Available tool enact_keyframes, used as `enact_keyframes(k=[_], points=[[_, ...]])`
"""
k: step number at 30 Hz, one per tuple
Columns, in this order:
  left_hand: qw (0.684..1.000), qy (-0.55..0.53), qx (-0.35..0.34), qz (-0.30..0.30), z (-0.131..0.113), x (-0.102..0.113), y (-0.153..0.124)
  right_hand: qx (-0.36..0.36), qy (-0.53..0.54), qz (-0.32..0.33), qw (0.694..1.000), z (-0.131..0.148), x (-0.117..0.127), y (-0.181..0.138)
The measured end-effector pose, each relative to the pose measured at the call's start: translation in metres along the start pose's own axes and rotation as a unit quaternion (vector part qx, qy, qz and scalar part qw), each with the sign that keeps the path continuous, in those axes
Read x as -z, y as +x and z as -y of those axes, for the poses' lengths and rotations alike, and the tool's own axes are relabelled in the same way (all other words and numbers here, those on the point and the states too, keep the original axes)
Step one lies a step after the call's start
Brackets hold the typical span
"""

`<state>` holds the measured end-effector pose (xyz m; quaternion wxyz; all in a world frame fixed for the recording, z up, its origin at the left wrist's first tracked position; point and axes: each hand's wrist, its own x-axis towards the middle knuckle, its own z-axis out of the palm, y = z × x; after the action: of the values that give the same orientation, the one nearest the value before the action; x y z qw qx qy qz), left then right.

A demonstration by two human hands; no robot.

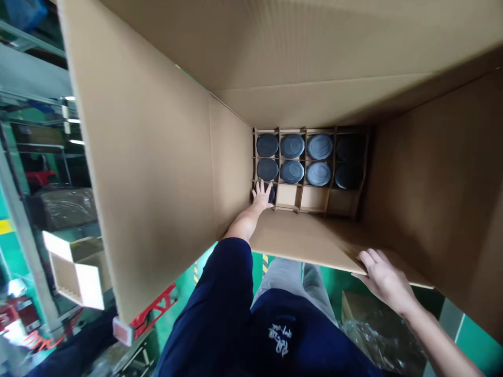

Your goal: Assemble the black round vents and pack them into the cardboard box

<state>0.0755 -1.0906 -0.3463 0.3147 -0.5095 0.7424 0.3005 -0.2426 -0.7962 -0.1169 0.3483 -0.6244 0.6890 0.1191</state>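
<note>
A large open cardboard box (310,230) stands in front of me, with a cardboard divider (305,152) at its bottom. Dark blue-grey round things, seen from above, fill several compartments; one is this round thing (293,172). My left hand (261,196) reaches down to the near left compartment, its fingers spread over another dark round thing (271,194) that it partly hides. Whether the palm presses on it I cannot tell. Curled over the top edge of the box's near wall is my right hand (383,275). The other compartments of the near row show bare cardboard.
Tall box flaps (153,157) rise to the left, far side and right. A smaller open carton (78,272) stands at the left, by a metal rack (27,220) and a red frame (157,311). Behind my right arm sits a plastic-wrapped carton (377,330).
</note>
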Motion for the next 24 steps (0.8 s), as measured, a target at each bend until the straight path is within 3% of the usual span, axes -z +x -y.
enact_keyframes(k=[6,9,12,19,22,24], points=[[0.999,0.019,0.007,-0.032,0.017,-0.021,0.010,0.016,0.004,-0.008,1.000,-0.005,-0.003,-0.002],[0.995,0.050,0.051,-0.071,0.019,-0.024,0.010,0.020,0.001,-0.013,1.000,-0.006,-0.004,0.000],[0.993,0.073,0.060,-0.063,0.012,-0.020,0.004,0.015,-0.008,-0.016,1.000,0.000,-0.004,0.002],[0.992,0.058,0.086,-0.067,-0.024,0.030,-0.024,-0.018,-0.004,0.009,1.000,0.013,0.014,0.010],[0.997,0.036,0.057,-0.045,-0.039,0.060,-0.048,-0.024,-0.006,-0.010,1.000,0.012,0.020,0.023],[0.999,0.031,0.009,-0.038,-0.064,0.076,-0.080,-0.008,0.007,-0.051,0.999,0.021,0.021,0.021]])
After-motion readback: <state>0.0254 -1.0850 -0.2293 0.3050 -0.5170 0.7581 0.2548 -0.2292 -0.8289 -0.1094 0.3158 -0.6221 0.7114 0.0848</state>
